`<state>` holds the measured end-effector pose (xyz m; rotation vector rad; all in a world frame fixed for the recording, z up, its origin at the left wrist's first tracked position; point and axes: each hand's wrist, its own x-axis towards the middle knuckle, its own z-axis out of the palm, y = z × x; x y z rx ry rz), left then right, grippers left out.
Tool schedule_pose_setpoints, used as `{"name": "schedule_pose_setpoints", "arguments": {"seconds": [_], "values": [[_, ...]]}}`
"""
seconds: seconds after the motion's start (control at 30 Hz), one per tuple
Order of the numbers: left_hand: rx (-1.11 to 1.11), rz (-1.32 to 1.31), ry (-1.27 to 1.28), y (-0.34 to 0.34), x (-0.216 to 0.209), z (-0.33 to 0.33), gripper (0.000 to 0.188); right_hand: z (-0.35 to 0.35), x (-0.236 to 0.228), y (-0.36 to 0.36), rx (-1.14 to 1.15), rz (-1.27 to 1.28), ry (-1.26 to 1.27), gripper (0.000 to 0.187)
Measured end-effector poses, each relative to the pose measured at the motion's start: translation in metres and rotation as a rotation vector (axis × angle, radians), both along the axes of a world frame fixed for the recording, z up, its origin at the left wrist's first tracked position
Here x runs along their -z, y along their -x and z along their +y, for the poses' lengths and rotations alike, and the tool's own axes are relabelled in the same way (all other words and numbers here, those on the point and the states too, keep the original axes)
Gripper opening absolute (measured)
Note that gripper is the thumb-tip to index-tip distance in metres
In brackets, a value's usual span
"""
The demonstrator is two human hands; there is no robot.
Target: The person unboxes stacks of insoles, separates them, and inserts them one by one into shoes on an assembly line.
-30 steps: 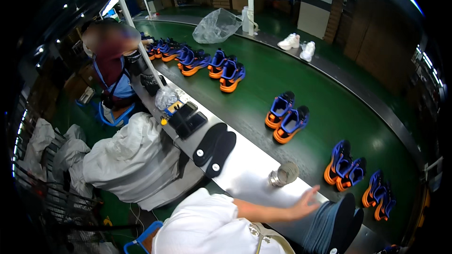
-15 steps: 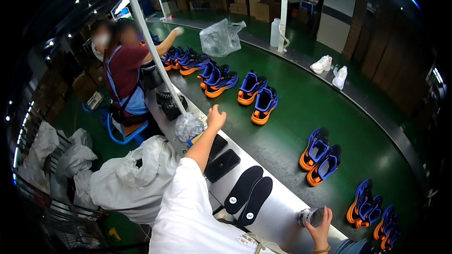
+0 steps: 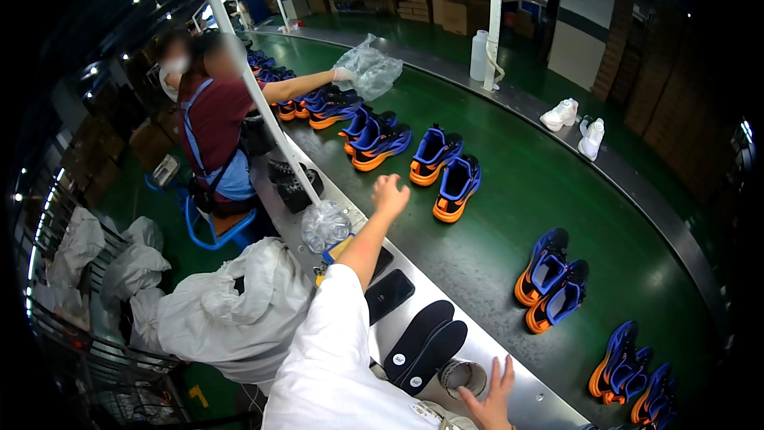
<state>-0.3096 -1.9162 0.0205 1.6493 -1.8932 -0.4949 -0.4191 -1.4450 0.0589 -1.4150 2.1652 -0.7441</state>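
Observation:
My left hand (image 3: 391, 195) reaches out over the near edge of the green belt, its fingers loosely bent and apart, with nothing visible in them. Beyond it stands a pair of blue and black sneakers (image 3: 457, 189) with orange soles. My right hand (image 3: 495, 400) is low on the metal ledge, fingers spread. Close beside its thumb sits a round, see-through, hollow thing (image 3: 464, 378), a cup or a tape roll; I cannot tell which. Two black insoles (image 3: 424, 342) lie side by side on the ledge, left of the round thing.
More sneaker pairs (image 3: 551, 280) stand along the belt. A dark phone (image 3: 390, 296), a plastic bag bundle (image 3: 325, 225) and a slanted pole (image 3: 259, 95) are at the ledge. White sacks (image 3: 235, 310) lie left. A co-worker (image 3: 215, 103) touches a clear bag (image 3: 371, 68). White shoes (image 3: 590, 138) stand far right.
My right hand has moved the round see-through thing left, next to the insoles, and its fingers have spread off it. My left hand has shifted toward the sneakers. The co-worker's hand has reached the clear bag.

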Motion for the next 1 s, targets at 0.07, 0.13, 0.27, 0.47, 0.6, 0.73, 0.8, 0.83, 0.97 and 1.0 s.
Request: {"name": "schedule_pose_setpoints", "arguments": {"seconds": [0.07,0.13,0.27,0.47,0.6,0.73,0.8,0.83,0.97,1.0], "values": [[-0.064,-0.005,-0.007,-0.007,-0.004,-0.009,0.041,0.005,-0.005,0.008,-0.016,0.011,-0.018,0.085],[-0.105,-0.031,-0.057,-0.015,-0.007,-0.018,0.045,0.004,-0.013,0.013,-0.066,-0.004,-0.011,0.084],[-0.228,-0.064,0.027,-0.027,-0.012,-0.031,0.071,0.011,-0.007,0.014,-0.045,-0.063,0.037,0.079],[-0.389,0.200,0.088,-0.067,-0.064,-0.058,0.097,0.032,-0.004,0.043,0.216,-0.010,0.181,0.067],[-0.659,0.171,0.245,-0.086,-0.086,-0.052,0.104,0.038,-0.002,0.051,0.262,0.103,0.174,0.063],[-0.839,0.458,0.204,-0.138,-0.112,-0.042,0.104,0.039,0.002,0.042,0.236,0.114,0.158,0.063],[-0.947,0.452,0.411,-0.162,-0.116,-0.029,0.100,0.041,0.005,0.038,0.222,0.132,0.167,0.063],[-1.009,0.432,0.501,-0.172,-0.117,-0.019,0.099,0.046,0.013,0.037,0.218,0.159,0.176,0.063],[-1.328,0.351,0.664,-0.236,-0.109,0.036,0.100,0.062,0.034,0.037,0.289,0.149,0.207,0.063],[-1.453,0.352,0.560,-0.254,-0.109,0.052,0.101,0.063,0.033,0.036,0.294,0.125,0.235,0.062]]}}
